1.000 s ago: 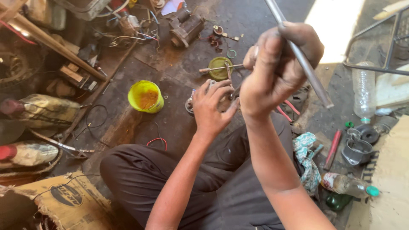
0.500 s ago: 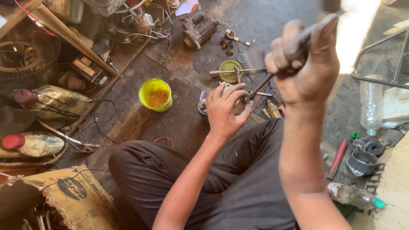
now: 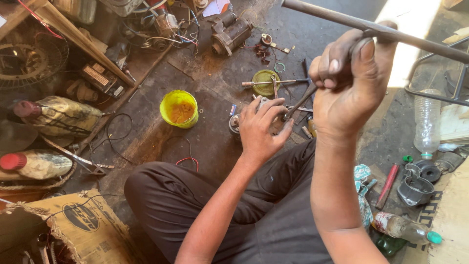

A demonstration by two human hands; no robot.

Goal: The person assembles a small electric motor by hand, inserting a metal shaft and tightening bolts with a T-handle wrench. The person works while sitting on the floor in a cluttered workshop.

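Gripping a long grey metal rod (image 3: pixel 415 40) in a closed fist, the right hand (image 3: pixel 349 85) is raised at upper right, nearest the camera; a thin dark tool (image 3: pixel 299 103) is also pinched there, slanting down to the workpiece. Lower, at frame centre, the left hand (image 3: pixel 261 128) is curled over a small round metal part (image 3: pixel 235 123) on the floor (image 3: pixel 215 78), apparently steadying it. The part appears grey, grimy and mostly covered. Beyond, a yellow cup (image 3: pixel 179 108) stands left of centre.

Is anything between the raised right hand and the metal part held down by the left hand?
Nothing visible blocks it. The right hand grips a metal rod above the metal part; the left hand lies on the part.
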